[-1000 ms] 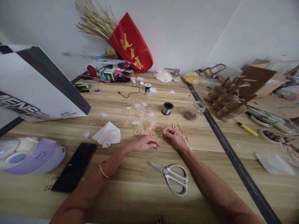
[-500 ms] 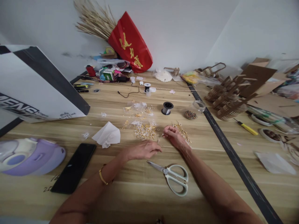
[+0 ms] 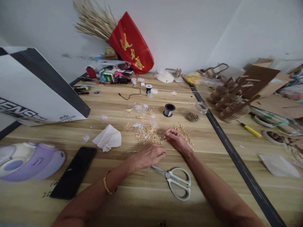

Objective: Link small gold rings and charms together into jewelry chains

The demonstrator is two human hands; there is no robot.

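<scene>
My right hand [image 3: 174,137] is pinched at the table's middle, with a tiny shiny piece [image 3: 163,138] at its fingertips. Lower and to the left, my left hand [image 3: 152,154] is closed, fingertips pressed together; what they hold is too small to make out. A pile of gold and clear beads [image 3: 146,133] lies just beyond my left hand. Gold chain-like pieces [image 3: 186,135] lie beside my right hand. Scissors with pale handles [image 3: 174,179] rest between my forearms, their tip near my left hand.
A wire spool [image 3: 169,110] and a jar of beads [image 3: 193,116] stand farther back. At the left are a white tissue [image 3: 108,138], a black phone [image 3: 74,172] and a large box [image 3: 40,88]. Small woven baskets [image 3: 227,104] stand at the right.
My left hand has moved slightly right and nearer to me, its fingers now over the area by the scissors' tip. My right hand has barely moved.
</scene>
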